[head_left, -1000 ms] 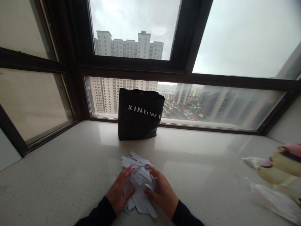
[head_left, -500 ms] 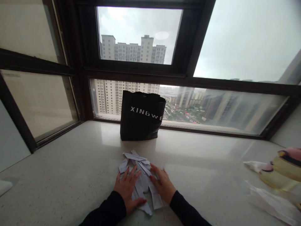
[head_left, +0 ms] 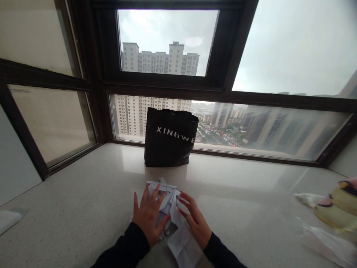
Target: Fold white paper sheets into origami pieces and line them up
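A loose heap of white paper strips (head_left: pixel 173 212) lies on the pale speckled sill, between my hands. My left hand (head_left: pixel 150 214) rests over the heap's left side with its fingers spread, hiding part of the paper. Along the right edge of the heap, my right hand (head_left: pixel 195 221) touches the strips with its fingers stretched out. One wide folded piece of paper (head_left: pixel 185 243) reaches toward me below the right hand. Behind the heap stands an upright black bag (head_left: pixel 171 149) with white lettering.
Dark-framed windows (head_left: pixel 173 83) close off the back and left of the sill (head_left: pixel 245 197). At the right are a yellowish container (head_left: pixel 334 212) and crumpled clear plastic (head_left: pixel 326 238). A white object (head_left: pixel 9 219) lies at the left edge.
The strips have shifted and bunched together under my hands. My left hand has moved slightly up over the heap, and a wide piece of paper now shows nearer me.
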`<state>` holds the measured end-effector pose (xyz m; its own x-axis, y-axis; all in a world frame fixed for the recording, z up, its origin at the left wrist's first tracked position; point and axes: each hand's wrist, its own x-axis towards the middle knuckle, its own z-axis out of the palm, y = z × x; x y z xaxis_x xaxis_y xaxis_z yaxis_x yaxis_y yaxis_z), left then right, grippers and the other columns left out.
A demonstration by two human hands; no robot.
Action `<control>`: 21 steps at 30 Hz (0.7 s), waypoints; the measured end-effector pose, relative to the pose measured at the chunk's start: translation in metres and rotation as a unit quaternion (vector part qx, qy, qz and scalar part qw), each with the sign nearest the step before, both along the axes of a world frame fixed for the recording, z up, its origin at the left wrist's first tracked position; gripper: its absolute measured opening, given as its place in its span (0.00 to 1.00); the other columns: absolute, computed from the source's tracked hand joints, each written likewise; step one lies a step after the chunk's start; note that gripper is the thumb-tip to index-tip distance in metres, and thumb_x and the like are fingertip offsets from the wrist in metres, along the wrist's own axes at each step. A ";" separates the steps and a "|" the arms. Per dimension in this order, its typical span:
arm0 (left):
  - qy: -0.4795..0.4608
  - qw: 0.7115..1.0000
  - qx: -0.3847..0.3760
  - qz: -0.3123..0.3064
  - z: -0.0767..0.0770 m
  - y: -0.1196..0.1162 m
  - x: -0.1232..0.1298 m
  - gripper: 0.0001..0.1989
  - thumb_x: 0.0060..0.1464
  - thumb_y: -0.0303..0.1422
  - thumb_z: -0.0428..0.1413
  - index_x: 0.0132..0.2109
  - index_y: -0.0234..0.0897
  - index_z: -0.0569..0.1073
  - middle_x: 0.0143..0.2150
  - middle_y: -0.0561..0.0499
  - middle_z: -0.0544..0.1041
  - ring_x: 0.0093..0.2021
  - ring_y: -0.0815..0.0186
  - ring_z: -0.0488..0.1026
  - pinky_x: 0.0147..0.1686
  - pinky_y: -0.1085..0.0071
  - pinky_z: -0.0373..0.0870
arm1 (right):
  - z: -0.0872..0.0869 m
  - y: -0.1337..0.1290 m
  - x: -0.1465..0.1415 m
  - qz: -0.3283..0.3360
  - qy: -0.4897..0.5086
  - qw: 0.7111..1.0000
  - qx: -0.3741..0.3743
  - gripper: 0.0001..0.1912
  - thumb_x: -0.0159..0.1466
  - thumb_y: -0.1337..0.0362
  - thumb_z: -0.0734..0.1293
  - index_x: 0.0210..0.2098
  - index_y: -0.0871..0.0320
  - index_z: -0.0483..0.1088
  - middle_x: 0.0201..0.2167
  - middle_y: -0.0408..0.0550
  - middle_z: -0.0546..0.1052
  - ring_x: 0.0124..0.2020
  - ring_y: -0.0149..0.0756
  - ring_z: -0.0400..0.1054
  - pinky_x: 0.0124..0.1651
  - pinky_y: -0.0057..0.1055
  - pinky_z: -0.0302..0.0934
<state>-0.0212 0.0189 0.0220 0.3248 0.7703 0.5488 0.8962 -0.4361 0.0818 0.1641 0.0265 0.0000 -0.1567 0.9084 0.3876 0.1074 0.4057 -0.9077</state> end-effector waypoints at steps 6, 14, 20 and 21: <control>0.047 0.993 -0.093 -0.054 -0.003 -0.003 0.029 0.32 0.40 0.51 0.48 0.53 0.46 0.59 0.60 0.47 0.49 0.57 0.39 0.38 0.44 0.36 0.25 | 0.004 0.009 0.023 -0.129 -0.113 0.983 0.063 0.25 0.47 0.76 0.52 0.44 0.56 0.61 0.47 0.47 0.64 0.53 0.36 0.52 0.54 0.42 0.47; 0.047 0.990 -0.084 -0.105 0.005 -0.005 0.038 0.34 0.43 0.53 0.44 0.55 0.43 0.55 0.61 0.46 0.46 0.57 0.40 0.36 0.46 0.37 0.25 | -0.014 0.022 0.035 -0.190 -0.196 0.961 0.039 0.20 0.51 0.71 0.53 0.43 0.60 0.63 0.43 0.50 0.68 0.49 0.38 0.58 0.53 0.42 0.50; 0.064 0.976 -0.158 -0.137 -0.006 0.018 0.047 0.34 0.43 0.56 0.40 0.55 0.49 0.53 0.60 0.49 0.50 0.57 0.41 0.37 0.42 0.33 0.26 | -0.021 0.025 0.036 -0.187 -0.210 0.959 0.040 0.21 0.51 0.70 0.53 0.44 0.60 0.62 0.44 0.51 0.68 0.48 0.37 0.59 0.51 0.40 0.53; 0.059 0.977 -0.167 -0.119 -0.004 0.025 0.044 0.33 0.43 0.56 0.39 0.55 0.49 0.54 0.59 0.49 0.52 0.57 0.41 0.38 0.42 0.33 0.27 | -0.022 0.025 0.037 -0.189 -0.214 0.958 0.039 0.21 0.51 0.70 0.53 0.44 0.60 0.62 0.44 0.51 0.68 0.48 0.38 0.59 0.51 0.41 0.52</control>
